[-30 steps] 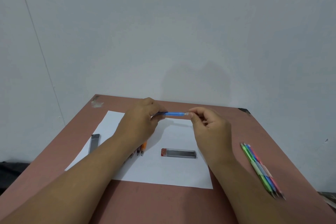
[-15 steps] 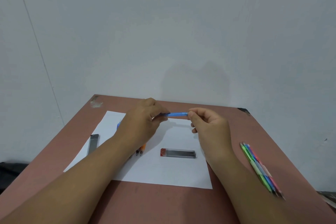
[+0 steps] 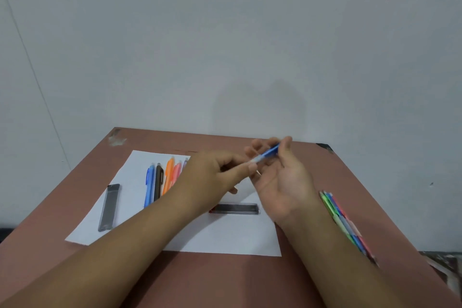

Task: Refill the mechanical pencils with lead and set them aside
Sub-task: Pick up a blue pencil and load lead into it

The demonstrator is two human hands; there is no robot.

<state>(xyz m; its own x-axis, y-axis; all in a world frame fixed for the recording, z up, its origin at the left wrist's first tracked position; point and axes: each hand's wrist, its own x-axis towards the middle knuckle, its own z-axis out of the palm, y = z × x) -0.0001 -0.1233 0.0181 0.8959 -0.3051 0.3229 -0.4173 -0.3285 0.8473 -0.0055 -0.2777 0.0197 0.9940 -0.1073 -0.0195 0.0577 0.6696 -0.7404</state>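
A blue mechanical pencil (image 3: 269, 153) is held above the white paper (image 3: 232, 237), tilted up to the right. My right hand (image 3: 282, 180) holds its barrel between thumb and fingers, palm turned up. My left hand (image 3: 220, 172) pinches its pale near end. A row of several pencils (image 3: 160, 181) in blue, brown, orange and pink lies on the paper's left part. A dark lead case (image 3: 236, 208) lies on the paper below my hands. Another lead case (image 3: 109, 207) lies at the paper's left edge.
A bundle of several green, blue and pink pencils (image 3: 346, 222) lies on the brown table (image 3: 225, 280) to the right of my right forearm. A pale wall stands right behind the table's far edge. The table's right corner shows a dark cap (image 3: 324, 147).
Both hands shifted right with the blue pencil, uncovering the row of pencils on the paper. The pencil went from level to tilted, and my right hand turned palm up around its barrel.
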